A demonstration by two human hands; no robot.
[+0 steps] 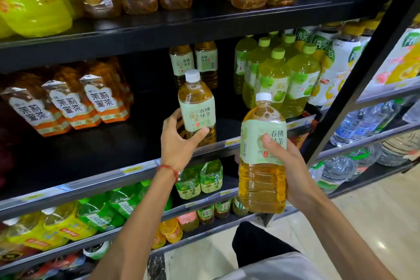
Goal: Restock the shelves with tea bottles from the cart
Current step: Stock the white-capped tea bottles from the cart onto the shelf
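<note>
Before a tall black metal shelving unit in a shop aisle, a person stands with both arms raised toward the middle shelf. Its dark, matte deck is largely bare on the near side, with a slanted price rail along the front edge. Amber jasmine tea bottles with glossy brown and orange labels fill its left end; bright green bottles with lime caps crowd the right.

A large tea bottle is held in the right hand, in front of the shelf edge and clear of it. It is ribbed clear plastic, filled with golden liquid, wrapped in a pale green label and topped by a white cap. The fingers wrap its label from behind, thumb across the front.

A second matching bottle stands upright at the shelf's front edge. The left hand closes around its lower half, thumb on the label. Two more like it sit further back.

Likely risks: the smooth, heavy bottle could slip from a one-handed hold, or the shelved one could tip off the lip if let go too near the edge. Crowding could also knock the green neighbours.

No cart is visible.
</note>
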